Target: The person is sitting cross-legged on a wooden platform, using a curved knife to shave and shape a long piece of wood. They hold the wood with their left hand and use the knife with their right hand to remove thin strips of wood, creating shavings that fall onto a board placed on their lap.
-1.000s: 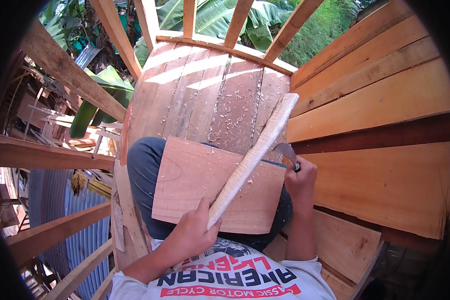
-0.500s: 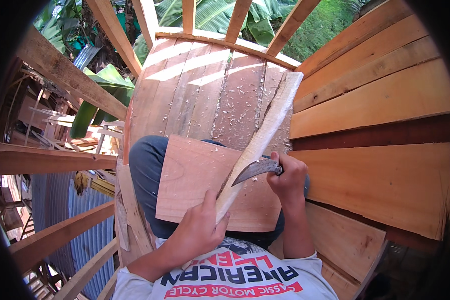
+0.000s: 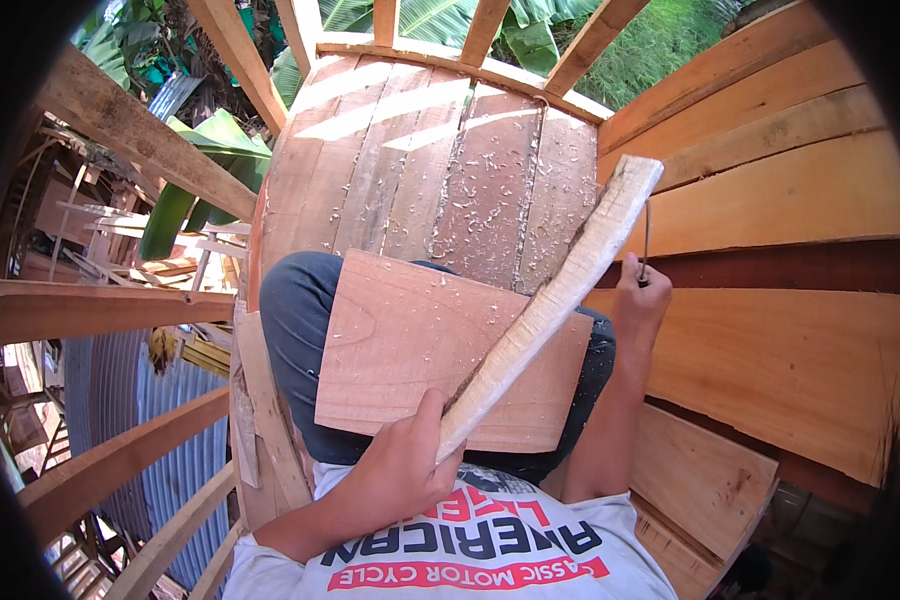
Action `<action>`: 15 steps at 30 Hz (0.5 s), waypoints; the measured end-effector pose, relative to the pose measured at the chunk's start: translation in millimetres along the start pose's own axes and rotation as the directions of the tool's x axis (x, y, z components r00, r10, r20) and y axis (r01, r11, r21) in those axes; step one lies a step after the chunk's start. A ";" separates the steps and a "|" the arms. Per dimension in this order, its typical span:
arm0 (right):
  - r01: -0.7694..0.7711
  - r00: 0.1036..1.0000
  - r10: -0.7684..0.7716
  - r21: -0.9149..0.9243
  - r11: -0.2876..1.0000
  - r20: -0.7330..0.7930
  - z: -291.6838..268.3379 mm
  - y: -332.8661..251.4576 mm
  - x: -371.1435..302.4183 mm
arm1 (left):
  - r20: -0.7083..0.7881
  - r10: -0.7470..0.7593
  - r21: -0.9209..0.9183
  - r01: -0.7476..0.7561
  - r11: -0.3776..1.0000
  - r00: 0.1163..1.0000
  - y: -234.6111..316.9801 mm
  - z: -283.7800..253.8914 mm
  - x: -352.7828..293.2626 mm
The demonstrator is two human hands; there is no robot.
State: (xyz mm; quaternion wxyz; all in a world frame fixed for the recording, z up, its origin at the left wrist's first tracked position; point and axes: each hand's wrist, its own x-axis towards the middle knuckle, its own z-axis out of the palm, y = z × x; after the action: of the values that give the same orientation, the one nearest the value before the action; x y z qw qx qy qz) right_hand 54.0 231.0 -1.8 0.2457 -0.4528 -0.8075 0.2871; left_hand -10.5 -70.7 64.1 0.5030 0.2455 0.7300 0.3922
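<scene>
My left hand (image 3: 415,450) is closed around the near end of a long, rough strip of pale wood (image 3: 560,295) with dark bark along one edge. The strip slants up and away to the right, over a flat wooden board (image 3: 395,345) lying across my lap. To the right of the strip, my right hand (image 3: 642,295) grips the handle of a curved knife (image 3: 647,228). Its blade points away from me, shows nearly edge-on, and stands apart from the wood. Most of the handle is hidden by my fingers.
Wood shavings (image 3: 485,185) lie scattered over the plank floor (image 3: 390,200) ahead. Plank walling (image 3: 760,350) closes in the right side. Wooden rails (image 3: 110,315) run along the left, with corrugated metal sheets (image 3: 175,400) beyond. Upright slats (image 3: 480,35) and leaves stand at the far side.
My right hand has moved right and away from me, lifting the knife off the strip and turning its blade. The strip's far end has swung to the right.
</scene>
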 end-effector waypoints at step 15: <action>0.148 0.981 -0.126 -0.150 0.977 0.148 -9.2 -15.4 -42.7 | -0.022 0.049 0.098 -0.046 0.994 0.999 2.2 7.5 6.3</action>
State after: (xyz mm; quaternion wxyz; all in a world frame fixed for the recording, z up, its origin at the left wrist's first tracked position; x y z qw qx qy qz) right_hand 71.0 189.4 9.5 0.1715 -0.3934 -0.8724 0.2339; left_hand -6.0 -62.2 61.2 0.4721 0.2823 0.7483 0.3708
